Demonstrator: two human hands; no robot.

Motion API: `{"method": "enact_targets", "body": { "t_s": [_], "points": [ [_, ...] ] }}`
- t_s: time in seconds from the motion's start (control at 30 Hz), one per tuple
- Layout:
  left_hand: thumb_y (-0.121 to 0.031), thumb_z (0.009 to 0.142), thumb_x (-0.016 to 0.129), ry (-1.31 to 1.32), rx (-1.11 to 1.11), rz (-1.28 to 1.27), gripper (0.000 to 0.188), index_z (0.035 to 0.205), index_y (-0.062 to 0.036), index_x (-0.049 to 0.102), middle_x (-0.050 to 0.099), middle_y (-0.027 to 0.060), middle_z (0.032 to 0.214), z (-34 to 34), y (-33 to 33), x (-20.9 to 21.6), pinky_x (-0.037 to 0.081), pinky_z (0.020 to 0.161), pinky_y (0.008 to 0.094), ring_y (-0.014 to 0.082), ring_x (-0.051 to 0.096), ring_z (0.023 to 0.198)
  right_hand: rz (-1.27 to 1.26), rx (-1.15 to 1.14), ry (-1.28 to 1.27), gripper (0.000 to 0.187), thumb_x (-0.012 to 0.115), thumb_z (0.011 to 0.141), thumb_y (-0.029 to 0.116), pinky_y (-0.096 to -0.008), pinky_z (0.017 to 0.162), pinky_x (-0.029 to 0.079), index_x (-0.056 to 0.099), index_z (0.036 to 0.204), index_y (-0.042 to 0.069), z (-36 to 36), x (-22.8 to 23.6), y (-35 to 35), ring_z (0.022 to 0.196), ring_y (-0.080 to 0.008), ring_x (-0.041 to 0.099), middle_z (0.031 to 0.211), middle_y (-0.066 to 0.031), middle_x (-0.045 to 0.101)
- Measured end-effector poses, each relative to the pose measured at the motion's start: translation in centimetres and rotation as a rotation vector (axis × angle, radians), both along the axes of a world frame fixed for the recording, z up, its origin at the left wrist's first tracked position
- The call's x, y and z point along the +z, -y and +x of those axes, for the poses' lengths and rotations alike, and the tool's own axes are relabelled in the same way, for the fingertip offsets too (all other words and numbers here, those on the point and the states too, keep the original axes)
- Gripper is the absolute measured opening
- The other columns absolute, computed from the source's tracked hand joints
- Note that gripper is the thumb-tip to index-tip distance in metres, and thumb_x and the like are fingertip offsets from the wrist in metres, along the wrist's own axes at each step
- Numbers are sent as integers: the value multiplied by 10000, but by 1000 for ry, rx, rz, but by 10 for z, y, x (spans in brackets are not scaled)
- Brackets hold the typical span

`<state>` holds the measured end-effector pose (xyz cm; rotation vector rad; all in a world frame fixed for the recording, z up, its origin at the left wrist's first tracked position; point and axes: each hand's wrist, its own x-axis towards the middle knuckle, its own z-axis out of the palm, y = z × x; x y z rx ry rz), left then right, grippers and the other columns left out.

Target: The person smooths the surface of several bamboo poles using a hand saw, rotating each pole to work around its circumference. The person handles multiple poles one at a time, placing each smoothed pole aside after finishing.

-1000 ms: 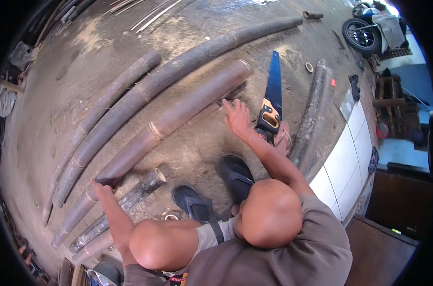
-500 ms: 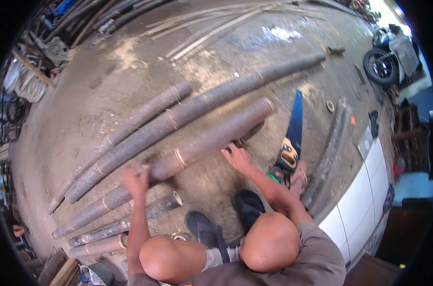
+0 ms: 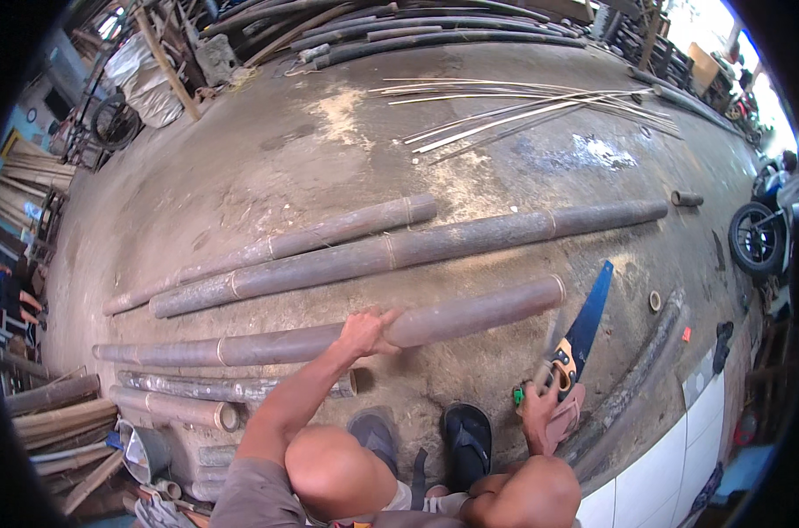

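Observation:
My left hand is wrapped over the middle of a thick brown bamboo pole, which lies crosswise before my feet. At its right end the pole shows a cut edge. Beside my right foot, my right hand is closed at the handle of a hand saw with a blue blade and a tan and black grip. A blurred, slim shape runs up from these fingers along the blade; I cannot make out what it is. A small green thing is next to the hand.
Two longer bamboo poles lie beyond mine, and shorter pieces at near left. Thin strips are spread farther off. A dark, mottled pole and white tiles are at right. A bucket stands at lower left.
My left hand has moved right along the pole and closed on it. My right hand has left the pole's side and come down to the saw handle. The view has shifted.

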<state>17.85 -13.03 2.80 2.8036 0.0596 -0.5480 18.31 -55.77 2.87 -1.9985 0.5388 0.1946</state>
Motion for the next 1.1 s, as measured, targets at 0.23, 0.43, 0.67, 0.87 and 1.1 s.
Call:
{"method": "enact_targets", "body": {
  "t_s": [0.23, 0.43, 0.67, 0.87, 1.1],
  "points": [
    [-599, 663, 876, -82, -19, -161, 1063, 1589, -309, 442, 655, 223, 1329, -21, -1, 4, 545, 997, 549, 423, 645, 1245, -250, -124, 74, 414, 634, 949, 193, -466, 746, 543, 578, 1325, 30, 19, 5, 53, 860, -358, 719, 943, -197, 705],
    [-548, 703, 887, 134, -84, -40, 1024, 1566, -217, 446, 637, 195, 1327, -14, 21, -14, 516, 1022, 571, 410, 634, 1227, -609, 315, 292, 373, 636, 1033, 347, -544, 712, 550, 565, 1236, 42, 59, -21, 59, 824, -470, 699, 985, -263, 709],
    [-575, 679, 908, 164, -17, 88, 1032, 1536, -192, 478, 649, 174, 1222, -16, 38, -12, 504, 1001, 544, 381, 644, 1171, -724, 771, 252, 346, 568, 1071, 389, -571, 743, 569, 583, 1178, 61, 79, -2, -5, 852, -472, 715, 1002, -257, 715],
    [-566, 665, 911, 194, -63, 68, 1022, 1520, -185, 500, 663, 157, 1206, -1, 42, -14, 508, 982, 529, 362, 653, 1161, -633, 284, 129, 454, 602, 1035, 485, -534, 718, 564, 608, 1129, 41, 148, -17, 79, 923, -450, 721, 985, -276, 713],
    [-557, 636, 920, 180, -81, -66, 1012, 1490, -167, 543, 688, 156, 1194, 6, 52, -19, 525, 977, 507, 356, 668, 1137, -1319, 745, 358, 460, 591, 1034, 374, -513, 635, 571, 571, 1419, 122, 123, -61, 120, 768, -432, 723, 1058, -242, 663]
  ]
}}
